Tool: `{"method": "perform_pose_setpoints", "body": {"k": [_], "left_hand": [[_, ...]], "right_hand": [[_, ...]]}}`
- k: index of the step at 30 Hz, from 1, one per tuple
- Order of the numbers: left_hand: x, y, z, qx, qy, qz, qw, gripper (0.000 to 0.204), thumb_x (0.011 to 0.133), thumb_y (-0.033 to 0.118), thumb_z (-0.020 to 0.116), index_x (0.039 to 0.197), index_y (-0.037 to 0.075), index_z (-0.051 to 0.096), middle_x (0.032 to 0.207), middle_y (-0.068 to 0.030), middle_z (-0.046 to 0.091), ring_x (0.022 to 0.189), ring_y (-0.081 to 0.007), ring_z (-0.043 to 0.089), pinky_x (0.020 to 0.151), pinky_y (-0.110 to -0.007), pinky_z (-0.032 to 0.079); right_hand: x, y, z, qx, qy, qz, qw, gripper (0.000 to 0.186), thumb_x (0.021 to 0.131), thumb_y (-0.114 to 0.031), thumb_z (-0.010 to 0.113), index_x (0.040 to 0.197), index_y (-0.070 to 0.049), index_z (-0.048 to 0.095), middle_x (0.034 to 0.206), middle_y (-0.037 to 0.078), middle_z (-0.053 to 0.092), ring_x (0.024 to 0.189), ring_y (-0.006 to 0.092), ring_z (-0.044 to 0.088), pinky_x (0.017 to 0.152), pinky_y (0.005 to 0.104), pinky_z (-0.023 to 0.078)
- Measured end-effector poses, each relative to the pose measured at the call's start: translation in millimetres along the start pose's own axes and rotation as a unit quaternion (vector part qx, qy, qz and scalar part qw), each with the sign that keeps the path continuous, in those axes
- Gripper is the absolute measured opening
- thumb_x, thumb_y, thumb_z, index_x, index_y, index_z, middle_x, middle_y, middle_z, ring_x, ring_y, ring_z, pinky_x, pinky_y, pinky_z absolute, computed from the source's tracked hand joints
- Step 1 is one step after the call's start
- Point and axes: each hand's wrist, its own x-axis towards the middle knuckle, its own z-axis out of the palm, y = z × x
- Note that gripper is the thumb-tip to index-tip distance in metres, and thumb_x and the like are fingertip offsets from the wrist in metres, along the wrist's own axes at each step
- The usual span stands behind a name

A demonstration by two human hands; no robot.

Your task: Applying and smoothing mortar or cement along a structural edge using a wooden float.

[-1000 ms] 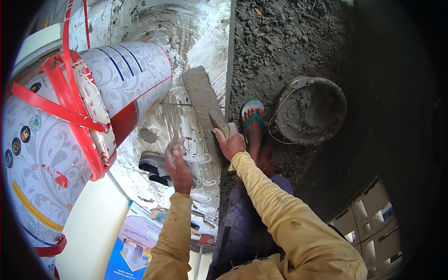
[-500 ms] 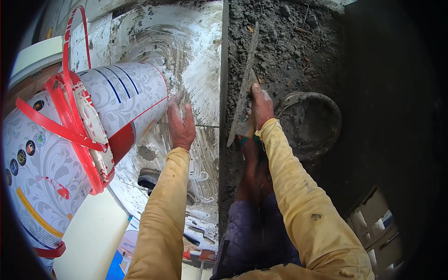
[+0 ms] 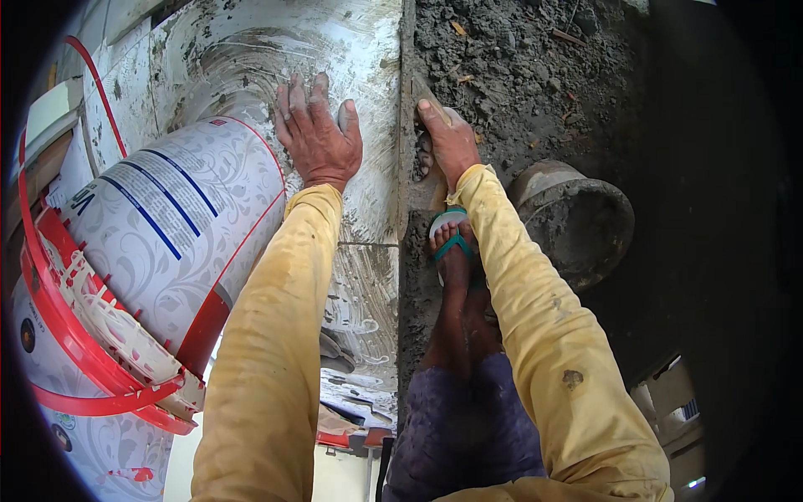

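My left hand (image 3: 316,138) is open, fingers spread over the white, cement-smeared tiled surface (image 3: 355,217), just right of a patterned white pail. Whether it touches the surface I cannot tell for sure. My right hand (image 3: 452,146) grips a long, cement-caked wooden float (image 3: 432,192), held along the straight edge between the tiles and the rough grey rubble. Part of the float is hidden by the hand. Below it, my foot in a green-strapped sandal (image 3: 452,243) shows beside the edge.
Two large white-and-grey pails (image 3: 171,192) with red handles lie at the left. A grimy bucket (image 3: 585,230) sits right of my right arm. Rough mortar and rubble (image 3: 527,67) fill the upper right. Dark shadow covers the far right, with pale blocks lower down.
The float, earlier lying diagonally on the tiles, then raised over the rubble, is now along the edge in my right hand. My left hand has moved forward and spread its fingers.
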Motion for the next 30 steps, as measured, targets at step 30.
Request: {"method": "perform_pose_setpoints", "body": {"k": [30], "left_hand": [[1,-6,-8,0.01,-0.029,0.001,1.0,0.055,0.093,0.029,0.06,0.142,0.006,0.048,0.149,-0.0159,0.039,0.143,-0.0408,0.031,0.117,-0.054,0.021]], "right_hand": [[41,-60,7,0.167,-0.051,0.111,0.978,0.05,0.091,-0.048,0.07,0.095,0.001,0.061,0.064,0.003,0.053,0.046,0.0146,0.051,0.04,0.0337,0.046]]}}
